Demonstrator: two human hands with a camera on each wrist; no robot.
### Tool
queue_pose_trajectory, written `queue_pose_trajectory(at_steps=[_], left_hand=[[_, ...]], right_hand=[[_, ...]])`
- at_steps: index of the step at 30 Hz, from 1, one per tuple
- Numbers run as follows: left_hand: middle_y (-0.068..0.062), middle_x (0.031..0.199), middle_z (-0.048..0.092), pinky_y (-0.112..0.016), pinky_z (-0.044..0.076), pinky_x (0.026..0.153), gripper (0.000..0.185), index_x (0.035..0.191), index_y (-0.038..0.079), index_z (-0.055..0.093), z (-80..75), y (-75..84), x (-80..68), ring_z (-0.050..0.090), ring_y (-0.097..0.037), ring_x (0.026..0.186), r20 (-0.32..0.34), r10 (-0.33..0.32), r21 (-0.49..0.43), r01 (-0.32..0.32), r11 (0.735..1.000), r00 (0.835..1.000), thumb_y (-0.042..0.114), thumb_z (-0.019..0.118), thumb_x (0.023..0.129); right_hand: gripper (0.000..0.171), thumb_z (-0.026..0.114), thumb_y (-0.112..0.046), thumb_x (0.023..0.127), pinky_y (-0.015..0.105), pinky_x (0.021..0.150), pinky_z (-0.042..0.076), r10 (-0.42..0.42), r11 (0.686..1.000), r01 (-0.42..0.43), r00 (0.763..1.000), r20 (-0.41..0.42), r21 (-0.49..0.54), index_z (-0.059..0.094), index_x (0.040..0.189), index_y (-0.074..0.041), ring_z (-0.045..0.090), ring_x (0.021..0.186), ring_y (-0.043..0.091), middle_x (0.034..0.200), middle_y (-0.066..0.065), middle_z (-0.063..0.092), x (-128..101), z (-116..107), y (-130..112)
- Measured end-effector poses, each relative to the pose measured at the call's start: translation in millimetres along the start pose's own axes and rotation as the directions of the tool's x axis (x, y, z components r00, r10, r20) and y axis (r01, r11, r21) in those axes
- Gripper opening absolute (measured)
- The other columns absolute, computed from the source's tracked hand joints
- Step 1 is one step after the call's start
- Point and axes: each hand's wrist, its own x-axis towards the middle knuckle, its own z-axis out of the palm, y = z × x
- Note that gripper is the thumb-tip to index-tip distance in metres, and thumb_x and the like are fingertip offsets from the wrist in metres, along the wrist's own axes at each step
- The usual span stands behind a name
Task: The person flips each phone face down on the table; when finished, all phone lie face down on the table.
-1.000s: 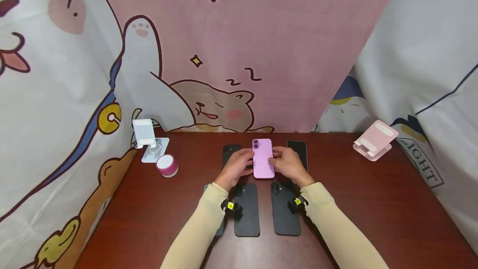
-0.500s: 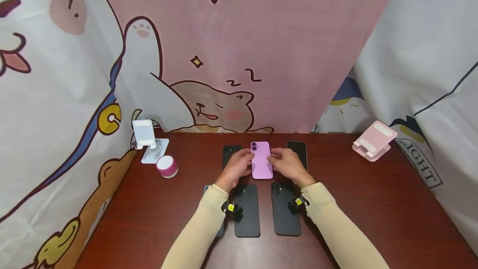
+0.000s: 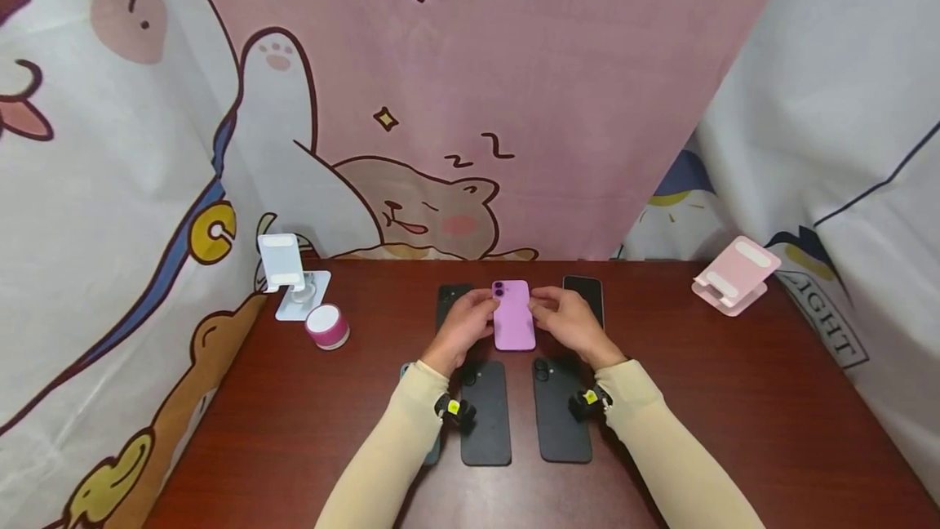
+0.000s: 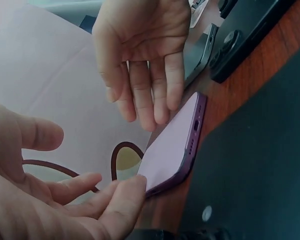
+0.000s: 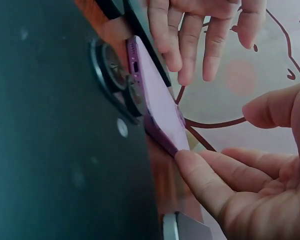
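Both hands have carried the pink phone [image 3: 512, 314] farther away, settling it between the far black phones; left hand [image 3: 464, 328] and right hand [image 3: 571, 326] still touch its edges with relaxed, straight fingertips.

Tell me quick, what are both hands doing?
Left hand: open, fingertips touching the pink phone.
Right hand: open, fingertips touching the same phone.

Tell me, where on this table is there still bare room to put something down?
Bare wood lies between the pink speaker and the left sleeve, and widely between the right sleeve and the pink stand. It is crowded mid-table: both hands flank the pink phone, with black phones around it.
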Motion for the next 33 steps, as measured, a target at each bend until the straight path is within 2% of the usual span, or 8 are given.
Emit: queue_pose_trajectory(at_steps=[7, 12, 18, 23, 26, 29, 33], left_hand=[[-0.027, 0.143, 0.058, -0.052, 0.055, 0.109, 0.05, 0.146, -0.008, 0.052, 7.5, 2.0, 1.5, 0.059, -0.042, 0.131, 0.017, 0.034, -0.023, -0.034, 0.999, 0.999, 0.022, 0.058, 0.106], [-0.029, 0.146, 0.056, -0.051, 0.052, 0.113, 0.05, 0.147, -0.008, 0.052, 15.8, 0.5, 4.3, 0.059, -0.044, 0.135, 0.052, 0.019, -0.066, -0.015, 0.998, 0.998, 0.02, 0.057, 0.106], [-0.029, 0.152, 0.053, -0.052, 0.047, 0.119, 0.051, 0.149, -0.007, 0.051, 31.7, 0.9, 10.6, 0.055, -0.043, 0.141, 0.116, 0.006, -0.132, 0.009, 0.991, 0.993, 0.022, 0.057, 0.107], [-0.03, 0.155, 0.05, -0.055, 0.044, 0.121, 0.05, 0.151, -0.004, 0.049, 44.6, -0.6, 14.4, 0.052, -0.046, 0.144, 0.168, 0.013, -0.166, 0.016, 0.986, 0.986, 0.025, 0.054, 0.109], [-0.029, 0.157, 0.049, -0.055, 0.044, 0.12, 0.051, 0.151, -0.002, 0.049, 52.1, -2.0, 16.5, 0.052, -0.045, 0.144, 0.19, 0.0, -0.178, 0.034, 0.983, 0.982, 0.028, 0.054, 0.11], [-0.027, 0.159, 0.047, -0.054, 0.043, 0.122, 0.055, 0.153, 0.002, 0.048, 59.8, -1.9, 18.6, 0.051, -0.043, 0.145, 0.215, -0.025, -0.191, 0.068, 0.979, 0.976, 0.033, 0.055, 0.109], [-0.022, 0.161, 0.046, -0.054, 0.041, 0.123, 0.058, 0.154, 0.007, 0.049, 70.3, -2.1, 20.4, 0.05, -0.04, 0.147, 0.243, -0.045, -0.19, 0.093, 0.977, 0.969, 0.041, 0.058, 0.108]], right_hand=[[0.049, 0.064, -0.02, 0.107, 0.045, 0.095, 0.062, -0.033, 0.999, 0.033, 0.999, -0.028, 0.012, 0.054, 0.147, 0.006, 0.069, 0.124, 0.042, 0.139, 0.029, 0.064, -3, -9, -1], [0.049, 0.063, -0.023, 0.107, 0.046, 0.096, 0.062, -0.043, 0.999, 0.043, 0.998, -0.043, -0.01, 0.055, 0.147, 0.004, 0.068, 0.125, 0.043, 0.14, 0.028, 0.064, -7, -21, 0], [0.045, 0.059, -0.018, 0.109, 0.046, 0.1, 0.059, -0.067, 0.998, 0.068, 0.994, -0.085, 0.013, 0.053, 0.148, 0.005, 0.063, 0.131, 0.045, 0.143, 0.029, 0.062, -12, -42, 5], [0.047, 0.058, -0.019, 0.11, 0.043, 0.102, 0.057, -0.036, 0.999, 0.039, 0.993, -0.115, 0.027, 0.052, 0.149, 0.006, 0.061, 0.132, 0.044, 0.144, 0.03, 0.061, -19, -58, 13], [0.047, 0.057, -0.021, 0.11, 0.037, 0.1, 0.059, -0.019, 1.0, 0.021, 0.991, -0.135, 0.009, 0.052, 0.149, 0.006, 0.061, 0.132, 0.042, 0.144, 0.029, 0.062, -23, -67, 17], [0.048, 0.058, -0.024, 0.11, 0.025, 0.093, 0.061, -0.014, 1.0, 0.012, 0.986, -0.165, -0.017, 0.054, 0.147, 0.006, 0.064, 0.127, 0.039, 0.142, 0.029, 0.063, -26, -76, 24], [0.047, 0.06, -0.027, 0.109, 0.014, 0.082, 0.058, 0.014, 0.997, -0.029, 0.978, -0.209, -0.066, 0.058, 0.146, 0.002, 0.069, 0.114, 0.033, 0.137, 0.027, 0.065, -27, -84, 33]])
